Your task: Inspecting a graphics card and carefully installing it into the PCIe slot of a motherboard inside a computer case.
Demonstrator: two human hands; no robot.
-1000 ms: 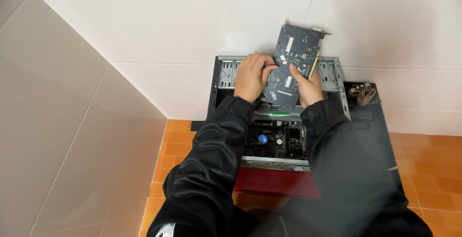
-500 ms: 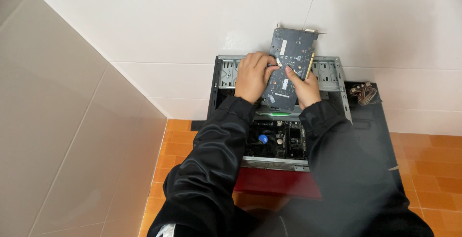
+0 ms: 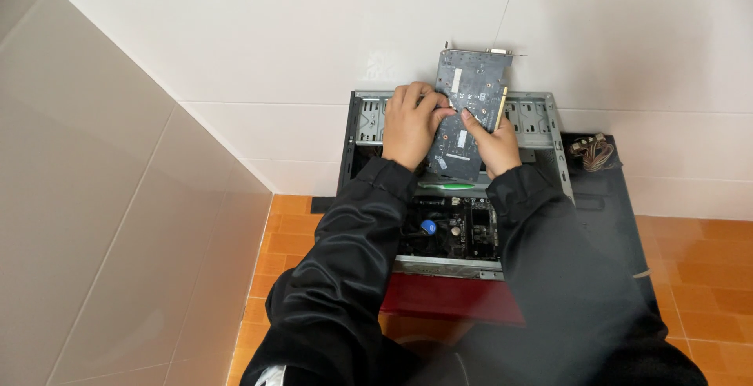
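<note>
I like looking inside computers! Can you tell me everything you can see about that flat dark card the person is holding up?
The card is a flat, dark grey-blue circuit board, a long rectangle with small white stickers and tiny parts on its face. A gold connector strip runs along its right edge, and a silvery metal bracket caps its top end. It is held nearly upright above the open computer case. The left hand grips its left side, and the right hand holds its lower right.

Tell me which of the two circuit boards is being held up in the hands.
The dark grey expansion card, gripped by the left hand and right hand above the open computer case. The other board lies flat inside the case, untouched.
</note>
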